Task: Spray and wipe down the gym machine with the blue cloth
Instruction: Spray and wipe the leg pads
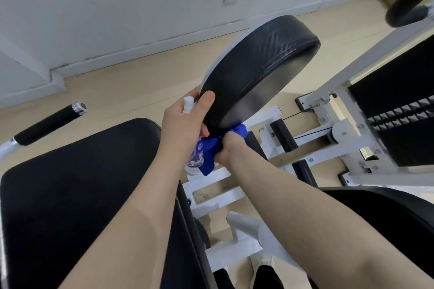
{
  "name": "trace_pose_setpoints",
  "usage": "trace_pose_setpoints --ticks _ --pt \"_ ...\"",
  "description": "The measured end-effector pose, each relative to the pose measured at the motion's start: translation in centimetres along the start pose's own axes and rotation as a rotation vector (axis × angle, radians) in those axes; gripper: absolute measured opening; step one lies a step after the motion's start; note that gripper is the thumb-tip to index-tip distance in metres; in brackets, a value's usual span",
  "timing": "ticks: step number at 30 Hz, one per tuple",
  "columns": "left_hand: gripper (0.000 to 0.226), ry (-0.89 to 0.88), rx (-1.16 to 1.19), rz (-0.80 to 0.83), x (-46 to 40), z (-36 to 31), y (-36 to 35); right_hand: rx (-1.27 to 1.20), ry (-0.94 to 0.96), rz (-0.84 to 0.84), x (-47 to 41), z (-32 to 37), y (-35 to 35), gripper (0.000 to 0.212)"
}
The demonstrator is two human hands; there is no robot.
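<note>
Wood floor and white wall behind, black seat pad [77, 183] at left, left hand [185, 122] grips spray bottle [196, 156] with thumb on round black pad [256, 70], right hand [229, 148] clenches blue cloth [211, 150] against pad's lower edge.

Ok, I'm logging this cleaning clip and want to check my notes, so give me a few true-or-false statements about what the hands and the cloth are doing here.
1. The left hand holds a spray bottle. True.
2. The right hand grips a blue cloth. True.
3. The cloth is red. False: it is blue.
4. The cloth is at the lower edge of the round black pad. True.
5. The spray bottle stands on the floor. False: it is in the left hand, whose thumb lies on the pad's edge.
6. The right hand is wiping the black handle at the left. False: nothing touches that handle.
</note>
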State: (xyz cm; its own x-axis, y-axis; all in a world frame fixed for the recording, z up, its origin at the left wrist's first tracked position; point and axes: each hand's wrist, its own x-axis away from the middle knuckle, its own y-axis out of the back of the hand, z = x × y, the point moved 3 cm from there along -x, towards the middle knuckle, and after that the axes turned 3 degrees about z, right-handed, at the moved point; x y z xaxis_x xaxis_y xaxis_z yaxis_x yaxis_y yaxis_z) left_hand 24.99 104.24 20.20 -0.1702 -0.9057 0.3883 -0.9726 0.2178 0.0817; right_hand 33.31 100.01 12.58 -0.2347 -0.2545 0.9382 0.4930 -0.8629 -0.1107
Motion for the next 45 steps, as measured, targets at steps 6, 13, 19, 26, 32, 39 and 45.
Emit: trace_pose_setpoints --ticks 6,13,19,26,32,39,45 --pt "0.015 -0.037 0.062 0.021 -0.3 -0.4 -0.2 -0.103 0.228 0.161 6.7 4.4 1.8 0.02" --pt "0.018 -0.01 0.045 0.022 0.0 -0.5 -0.1 0.191 0.239 0.116 8.7 1.8 0.9 0.026" --pt "0.021 0.001 0.002 0.034 -0.1 -0.5 0.2 0.64 1.135 0.056 14.0 7.3 2.4 0.04" --pt "0.019 0.021 0.046 0.065 0.2 -1.4 -0.2 1.527 1.734 -0.157 17.0 11.1 -1.2 0.044" --pt "0.017 0.031 0.006 0.055 0.2 -1.6 -0.8 1.08 0.943 -0.201 10.3 21.8 3.8 0.025" --pt "0.026 0.041 -0.002 -0.057 -0.6 -0.5 -1.3 0.858 1.185 0.214 11.2 20.5 3.7 0.04" --pt "0.02 0.103 0.008 -0.164 -1.5 -1.3 -2.3 0.752 0.757 0.109 5.0 23.3 5.1 0.034"
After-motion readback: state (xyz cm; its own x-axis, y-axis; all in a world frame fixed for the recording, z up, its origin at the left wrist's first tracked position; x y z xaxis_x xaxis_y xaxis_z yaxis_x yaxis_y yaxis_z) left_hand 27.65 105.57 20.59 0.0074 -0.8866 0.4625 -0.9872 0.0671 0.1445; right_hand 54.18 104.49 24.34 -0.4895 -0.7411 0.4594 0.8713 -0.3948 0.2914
